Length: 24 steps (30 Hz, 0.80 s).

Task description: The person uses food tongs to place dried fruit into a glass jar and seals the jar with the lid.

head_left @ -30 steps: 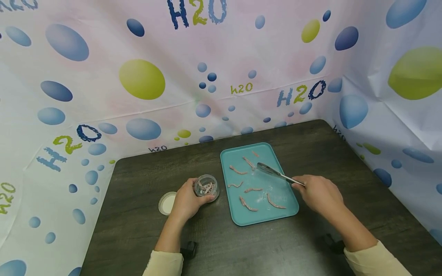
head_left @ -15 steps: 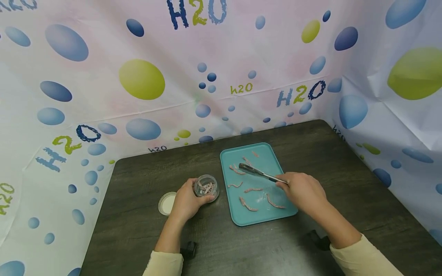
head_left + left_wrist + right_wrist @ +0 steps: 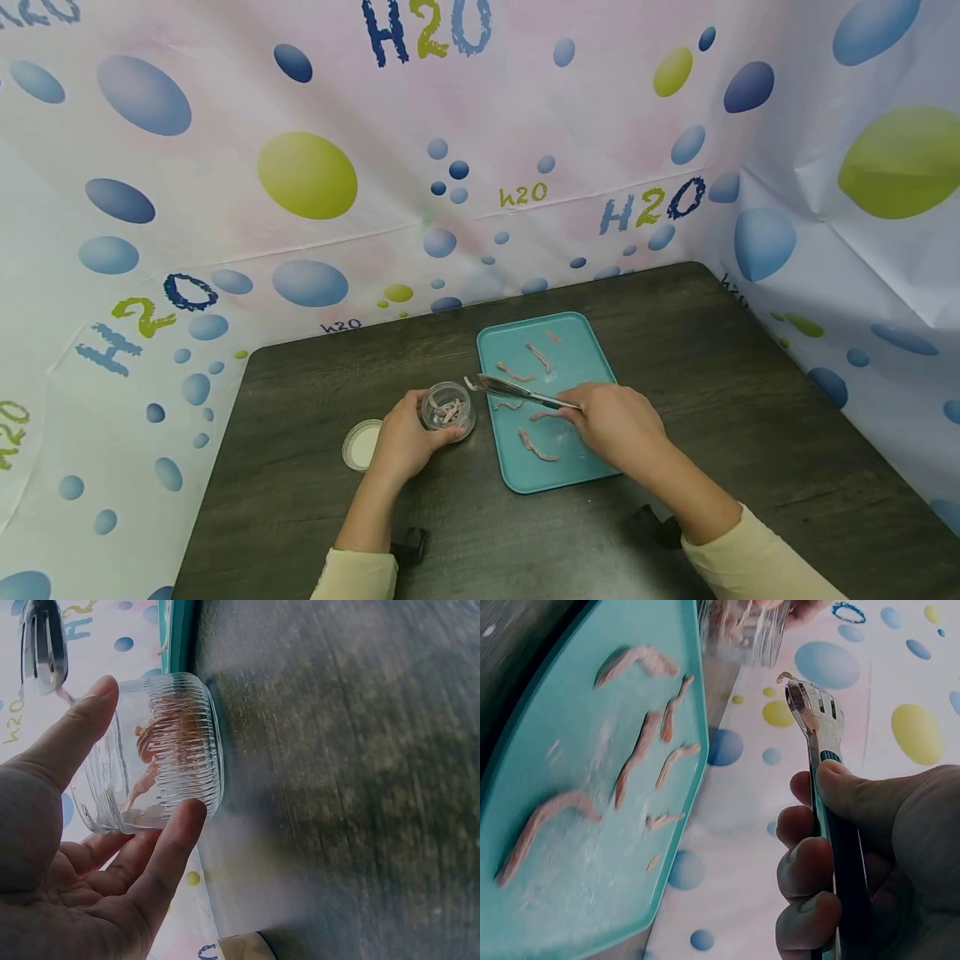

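Note:
My left hand (image 3: pixel 407 440) grips a small ribbed glass jar (image 3: pixel 184 735), thumb on one side and fingers on the other. Several pinkish strips lie inside it. In my right hand (image 3: pixel 618 425) is a pair of metal tongs (image 3: pixel 517 390) with slotted ends, fingers wrapped round the handle in the right wrist view. A short pinkish strip (image 3: pixel 471 383) sticks out from the tongs' tips, just beyond the tray's left edge and close to the jar's mouth. Below the tongs is a teal tray (image 3: pixel 592 354), with several more strips (image 3: pixel 637 757) spread over it.
A round lid (image 3: pixel 363 443) with a cream face lies on the table left of the jar, partly behind my left hand. The dark wooden table (image 3: pixel 315 517) ends at a white patterned sheet (image 3: pixel 360 242) behind and at both sides. Whitish smears mark the tray.
My right hand has carried the tongs leftward from over the tray's upper middle, a strip in their tips, to beside the jar. My left hand and the jar have stayed put.

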Each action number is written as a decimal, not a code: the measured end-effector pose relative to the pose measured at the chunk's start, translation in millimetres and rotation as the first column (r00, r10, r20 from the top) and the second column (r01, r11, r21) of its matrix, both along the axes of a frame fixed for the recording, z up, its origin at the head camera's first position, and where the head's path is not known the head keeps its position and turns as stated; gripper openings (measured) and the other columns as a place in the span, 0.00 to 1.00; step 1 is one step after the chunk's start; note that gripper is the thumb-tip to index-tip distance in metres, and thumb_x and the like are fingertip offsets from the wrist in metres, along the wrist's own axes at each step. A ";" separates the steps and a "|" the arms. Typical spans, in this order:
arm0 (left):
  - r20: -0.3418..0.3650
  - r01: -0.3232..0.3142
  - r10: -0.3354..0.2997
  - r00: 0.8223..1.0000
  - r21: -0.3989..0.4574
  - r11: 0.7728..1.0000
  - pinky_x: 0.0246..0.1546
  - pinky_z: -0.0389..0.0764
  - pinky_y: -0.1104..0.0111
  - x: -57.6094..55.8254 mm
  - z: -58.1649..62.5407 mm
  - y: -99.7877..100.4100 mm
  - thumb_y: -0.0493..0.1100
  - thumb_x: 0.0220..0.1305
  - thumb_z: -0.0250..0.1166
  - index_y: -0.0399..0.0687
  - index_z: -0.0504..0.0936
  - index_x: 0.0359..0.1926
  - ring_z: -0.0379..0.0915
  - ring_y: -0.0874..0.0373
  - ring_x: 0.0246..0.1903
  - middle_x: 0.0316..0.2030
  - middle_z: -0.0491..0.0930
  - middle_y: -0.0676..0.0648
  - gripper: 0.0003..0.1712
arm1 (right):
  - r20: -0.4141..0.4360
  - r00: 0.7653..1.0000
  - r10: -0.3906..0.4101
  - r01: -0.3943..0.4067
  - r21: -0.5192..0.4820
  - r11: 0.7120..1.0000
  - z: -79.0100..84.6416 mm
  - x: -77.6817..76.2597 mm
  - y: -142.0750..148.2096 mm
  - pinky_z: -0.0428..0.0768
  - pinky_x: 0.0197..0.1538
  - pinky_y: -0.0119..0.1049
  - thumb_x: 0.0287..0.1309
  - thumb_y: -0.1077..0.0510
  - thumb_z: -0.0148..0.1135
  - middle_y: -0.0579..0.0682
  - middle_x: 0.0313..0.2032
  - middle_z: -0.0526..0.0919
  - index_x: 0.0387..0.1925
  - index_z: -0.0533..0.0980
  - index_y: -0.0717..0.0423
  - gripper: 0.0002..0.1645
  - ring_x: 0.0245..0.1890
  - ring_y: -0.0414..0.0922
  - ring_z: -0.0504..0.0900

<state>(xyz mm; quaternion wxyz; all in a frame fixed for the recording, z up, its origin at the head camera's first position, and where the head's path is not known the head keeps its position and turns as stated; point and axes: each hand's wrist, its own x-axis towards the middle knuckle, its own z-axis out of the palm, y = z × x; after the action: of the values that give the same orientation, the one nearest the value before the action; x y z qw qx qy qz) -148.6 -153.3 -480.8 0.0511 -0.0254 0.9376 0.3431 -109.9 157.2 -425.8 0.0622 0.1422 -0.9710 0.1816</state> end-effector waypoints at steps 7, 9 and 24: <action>0.006 -0.002 0.002 1.000 0.009 1.000 0.61 0.84 0.43 -1.1 -1.3 0.2 0.55 0.57 0.86 0.37 0.73 0.75 0.82 0.37 0.63 0.65 0.82 0.34 0.52 | 0.017 1.000 0.008 -0.008 0.003 1.000 -0.7 0.0 -17.1 0.77 0.26 0.31 0.67 0.51 0.76 0.46 0.48 0.95 0.50 0.92 0.44 0.12 0.42 0.45 0.93; 0.007 -0.004 0.004 1.000 0.006 1.000 0.60 0.85 0.43 -1.2 -1.6 -0.2 0.54 0.57 0.86 0.37 0.73 0.74 0.83 0.37 0.62 0.65 0.83 0.34 0.52 | 0.017 1.000 0.016 -0.017 0.009 1.000 -1.9 -0.6 -21.3 0.79 0.28 0.31 0.66 0.51 0.76 0.45 0.47 0.96 0.50 0.92 0.43 0.12 0.42 0.44 0.93; 0.006 0.001 -0.001 1.000 0.011 1.000 0.61 0.84 0.43 -1.6 -3.8 -1.9 0.55 0.57 0.86 0.37 0.73 0.75 0.82 0.37 0.63 0.65 0.83 0.35 0.52 | 0.018 0.999 0.041 -0.041 0.019 0.999 -5.5 -2.5 -37.4 0.77 0.27 0.32 0.67 0.50 0.76 0.45 0.46 0.95 0.53 0.92 0.44 0.14 0.36 0.43 0.91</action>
<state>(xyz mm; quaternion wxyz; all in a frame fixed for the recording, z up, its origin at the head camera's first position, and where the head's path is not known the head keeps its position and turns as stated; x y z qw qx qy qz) -150.2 -155.1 -484.6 0.0543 -0.0257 0.9355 0.3481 -112.4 119.7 -431.3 0.0485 0.1612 -0.9702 0.1745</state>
